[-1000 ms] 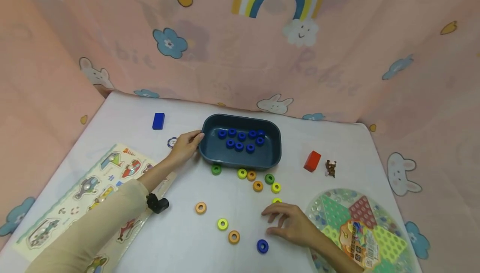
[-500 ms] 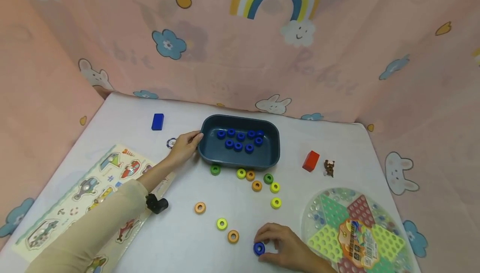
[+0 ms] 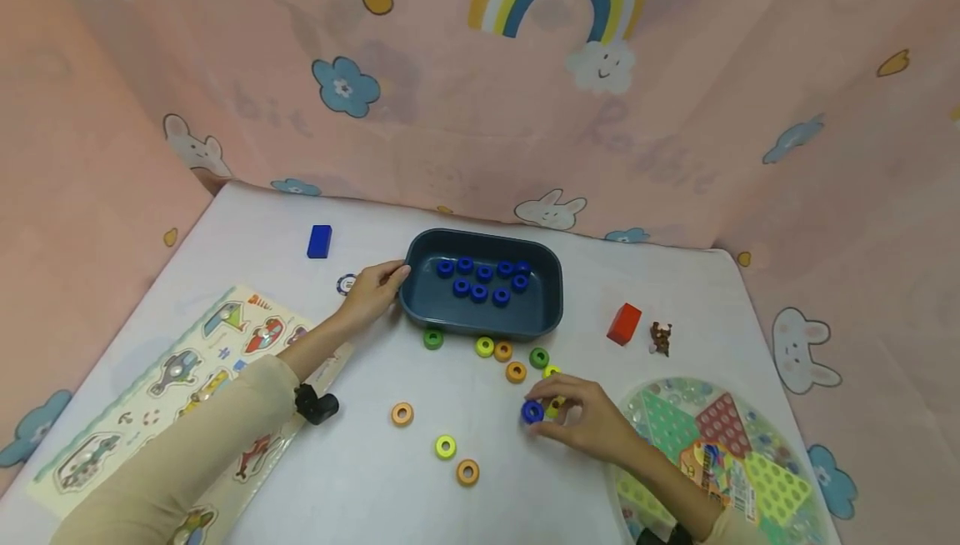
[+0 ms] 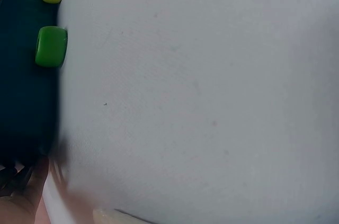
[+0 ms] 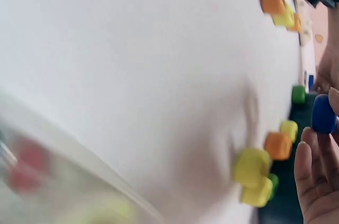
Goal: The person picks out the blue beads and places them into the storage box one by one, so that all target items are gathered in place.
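Note:
My left hand (image 3: pixel 372 291) grips the left rim of a dark blue-green tray (image 3: pixel 420 312) in the head view; its fingertips also show at the tray edge in the left wrist view. Several small blue rings (image 3: pixel 478 293) lie inside the tray. Between thumb and fingertips, my right hand (image 3: pixel 588 420) pinches another blue ring (image 3: pixel 532 412), lifted over the table in front of the tray. That blue ring (image 5: pixel 323 114) shows side-on in the right wrist view. Behind the right fingers, a yellow ring (image 3: pixel 555 407) is partly hidden.
Green (image 3: pixel 432 339), yellow and orange rings line the tray's near side. More orange (image 3: pixel 402 414) and yellow rings lie nearer. A puzzle board (image 3: pixel 172 370) and blue block (image 3: pixel 318 242) are left; a red block (image 3: pixel 624 324), brown figurine (image 3: pixel 661 338) and round game board (image 3: pixel 675 399) are right.
My right hand came down to the blue ring at the table's front, took hold of it, and has moved it up toward the tray. The left hand and the tray stay in place.

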The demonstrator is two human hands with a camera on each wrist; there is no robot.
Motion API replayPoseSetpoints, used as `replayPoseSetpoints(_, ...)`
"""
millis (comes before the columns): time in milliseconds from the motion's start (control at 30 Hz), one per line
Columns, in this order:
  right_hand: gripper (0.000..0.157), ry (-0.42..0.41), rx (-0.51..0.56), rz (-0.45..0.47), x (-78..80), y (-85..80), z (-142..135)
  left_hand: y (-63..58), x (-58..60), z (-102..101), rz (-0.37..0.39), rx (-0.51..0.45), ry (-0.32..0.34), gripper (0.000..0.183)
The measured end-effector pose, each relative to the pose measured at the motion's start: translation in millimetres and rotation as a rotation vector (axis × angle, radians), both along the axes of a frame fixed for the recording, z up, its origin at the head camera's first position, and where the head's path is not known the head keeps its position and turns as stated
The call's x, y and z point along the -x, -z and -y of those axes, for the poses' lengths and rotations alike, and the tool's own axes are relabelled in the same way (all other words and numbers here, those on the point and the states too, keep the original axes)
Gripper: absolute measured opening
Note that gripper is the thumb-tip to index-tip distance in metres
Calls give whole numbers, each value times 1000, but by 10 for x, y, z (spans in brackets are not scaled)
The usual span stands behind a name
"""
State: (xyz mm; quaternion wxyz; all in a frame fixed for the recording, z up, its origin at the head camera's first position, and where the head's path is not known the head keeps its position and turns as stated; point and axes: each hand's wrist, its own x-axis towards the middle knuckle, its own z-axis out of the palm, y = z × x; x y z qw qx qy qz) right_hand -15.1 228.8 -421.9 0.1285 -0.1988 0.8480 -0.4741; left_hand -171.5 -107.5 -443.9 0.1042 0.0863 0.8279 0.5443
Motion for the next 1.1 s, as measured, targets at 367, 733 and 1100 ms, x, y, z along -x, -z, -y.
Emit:
replayPoseSetpoints(367,29,9,-97,-203,1006,-236,38,14,0,-53,6,8,9,47)
replayPoseSetpoints(733,31,65,-231,-220,1693,-84,264,39,31,-54,-10,40,7,47)
replayPoseSetpoints(1100,30,104,-222,-185,1751,-54,239,42,-4,-39,-61,23,7,52)
